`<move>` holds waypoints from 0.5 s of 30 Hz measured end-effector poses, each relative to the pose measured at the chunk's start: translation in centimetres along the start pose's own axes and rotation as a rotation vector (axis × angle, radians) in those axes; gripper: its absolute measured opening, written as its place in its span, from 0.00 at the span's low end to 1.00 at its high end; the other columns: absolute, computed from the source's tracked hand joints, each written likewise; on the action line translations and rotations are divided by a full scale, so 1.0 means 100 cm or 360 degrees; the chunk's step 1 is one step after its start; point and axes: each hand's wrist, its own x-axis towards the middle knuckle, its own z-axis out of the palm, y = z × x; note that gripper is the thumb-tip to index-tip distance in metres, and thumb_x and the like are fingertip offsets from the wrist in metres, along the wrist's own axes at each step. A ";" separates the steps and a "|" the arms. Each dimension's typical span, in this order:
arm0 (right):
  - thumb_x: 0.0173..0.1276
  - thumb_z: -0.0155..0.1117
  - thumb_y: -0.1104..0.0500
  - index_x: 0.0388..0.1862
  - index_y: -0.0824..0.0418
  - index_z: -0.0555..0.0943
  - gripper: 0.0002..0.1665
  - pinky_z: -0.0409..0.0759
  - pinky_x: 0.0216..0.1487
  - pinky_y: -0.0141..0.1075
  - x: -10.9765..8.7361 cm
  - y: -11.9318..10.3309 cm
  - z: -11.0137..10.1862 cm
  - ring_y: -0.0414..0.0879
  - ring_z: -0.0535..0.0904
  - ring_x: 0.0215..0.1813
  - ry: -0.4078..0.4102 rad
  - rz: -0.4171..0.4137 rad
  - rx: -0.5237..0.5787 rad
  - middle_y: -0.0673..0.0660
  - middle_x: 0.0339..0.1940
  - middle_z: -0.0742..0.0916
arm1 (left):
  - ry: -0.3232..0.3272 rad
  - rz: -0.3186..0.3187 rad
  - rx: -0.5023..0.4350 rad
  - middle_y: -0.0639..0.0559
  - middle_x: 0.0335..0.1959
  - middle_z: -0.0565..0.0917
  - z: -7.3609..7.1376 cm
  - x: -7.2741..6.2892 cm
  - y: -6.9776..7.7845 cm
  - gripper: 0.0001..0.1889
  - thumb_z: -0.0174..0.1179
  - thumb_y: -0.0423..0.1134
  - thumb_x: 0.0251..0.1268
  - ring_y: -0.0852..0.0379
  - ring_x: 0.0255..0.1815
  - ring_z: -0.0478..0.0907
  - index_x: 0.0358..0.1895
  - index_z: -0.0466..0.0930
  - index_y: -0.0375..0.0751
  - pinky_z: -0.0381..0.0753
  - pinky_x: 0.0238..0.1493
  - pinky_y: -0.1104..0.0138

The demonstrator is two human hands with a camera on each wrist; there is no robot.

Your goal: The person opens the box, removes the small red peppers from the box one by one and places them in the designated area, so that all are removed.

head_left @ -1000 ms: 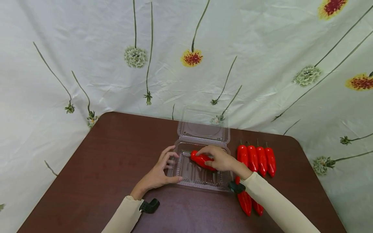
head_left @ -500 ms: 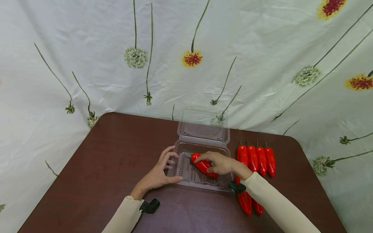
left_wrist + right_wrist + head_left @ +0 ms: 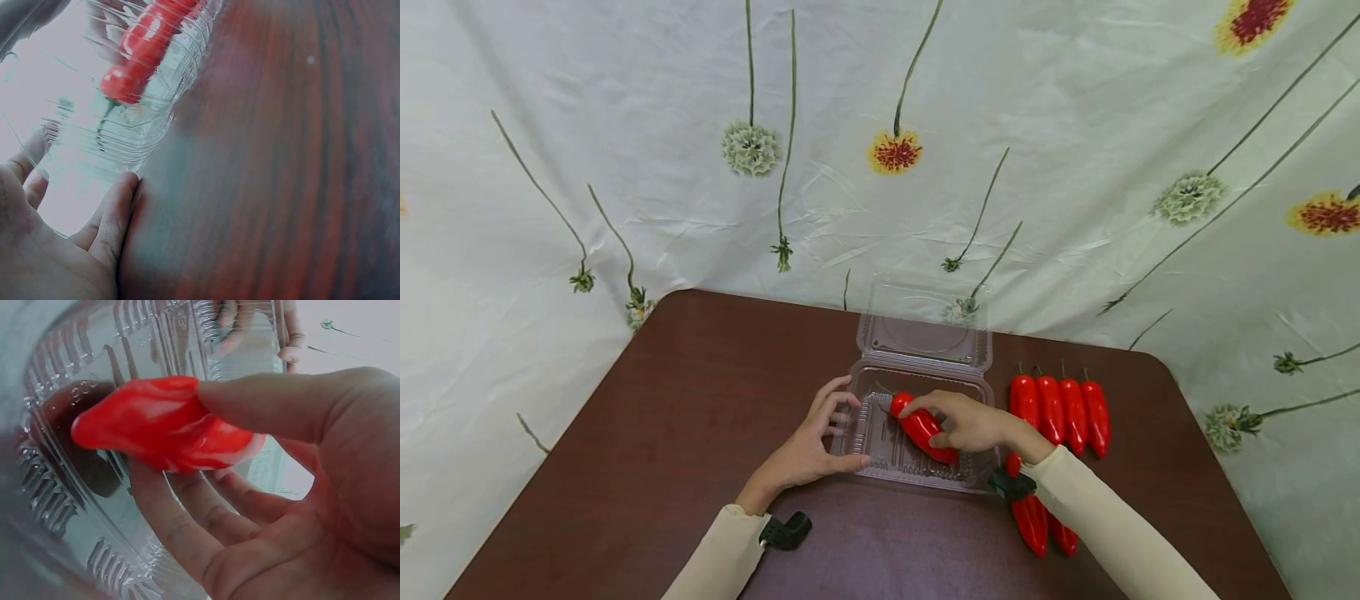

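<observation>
My right hand [image 3: 968,421] holds a red chili pepper [image 3: 917,427] inside the clear plastic clamshell container [image 3: 901,478]. The pepper lies slantwise, its stem pointing to the far left. From the right wrist view, thumb and fingers pinch the pepper [image 3: 156,422] from opposite sides above the ribbed container floor. At the container's left end is my left hand [image 3: 805,446], fingers spread and gently bent, the thumb at the near-left corner. In the left wrist view, fingertips [image 3: 128,181] of that hand rest at the container's wall, and the pepper [image 3: 147,40] shows through the clear plastic.
The clear lid [image 3: 925,333] stands folded back behind the container. Several red chili peppers [image 3: 1073,412] lie in a row to the right. More peppers [image 3: 1030,525] lie nearer, partly under my right forearm. A floral cloth [image 3: 850,108] hangs behind the brown table [image 3: 700,400].
The pepper has shifted slightly toward me and lower in the container, turning a little steeper, with my right hand still on it. My left hand has stayed in place.
</observation>
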 end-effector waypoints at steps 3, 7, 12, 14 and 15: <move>0.64 0.68 0.68 0.67 0.50 0.76 0.33 0.80 0.56 0.48 -0.002 -0.001 -0.002 0.53 0.76 0.60 0.0020 -0.0026 0.0024 0.59 0.65 0.78 | 0.0007 0.0001 0.0007 0.53 0.80 0.45 0.000 0.000 0.000 0.37 0.75 0.46 0.55 0.47 0.61 0.69 0.64 0.65 0.42 0.73 0.57 0.52; 0.65 0.68 0.68 0.68 0.50 0.75 0.33 0.81 0.53 0.44 -0.006 -0.005 -0.005 0.52 0.75 0.60 0.0051 -0.0056 0.0075 0.58 0.64 0.77 | 0.0012 0.0007 0.0017 0.51 0.80 0.44 0.000 -0.001 -0.001 0.37 0.75 0.45 0.55 0.47 0.61 0.69 0.64 0.65 0.41 0.73 0.56 0.52; 0.66 0.68 0.67 0.69 0.49 0.74 0.33 0.81 0.53 0.41 -0.017 -0.009 -0.011 0.52 0.74 0.61 0.0128 -0.0095 0.0163 0.56 0.66 0.77 | 0.0006 0.0005 0.0008 0.53 0.81 0.44 0.001 0.000 0.000 0.37 0.76 0.46 0.55 0.47 0.61 0.69 0.64 0.65 0.42 0.73 0.57 0.52; 0.66 0.67 0.67 0.69 0.50 0.73 0.34 0.82 0.52 0.41 -0.024 -0.010 -0.013 0.53 0.74 0.62 0.0178 -0.0142 0.0195 0.57 0.67 0.76 | 0.0009 0.0005 0.0006 0.54 0.80 0.44 0.002 -0.001 -0.002 0.37 0.76 0.46 0.54 0.47 0.61 0.69 0.64 0.65 0.42 0.73 0.58 0.52; 0.66 0.67 0.67 0.69 0.50 0.73 0.34 0.82 0.52 0.40 -0.028 -0.011 -0.014 0.54 0.73 0.63 0.0200 -0.0160 0.0219 0.57 0.68 0.75 | 0.0010 0.0005 0.0006 0.54 0.80 0.44 0.002 -0.001 -0.003 0.37 0.76 0.46 0.54 0.47 0.61 0.69 0.64 0.65 0.42 0.73 0.58 0.52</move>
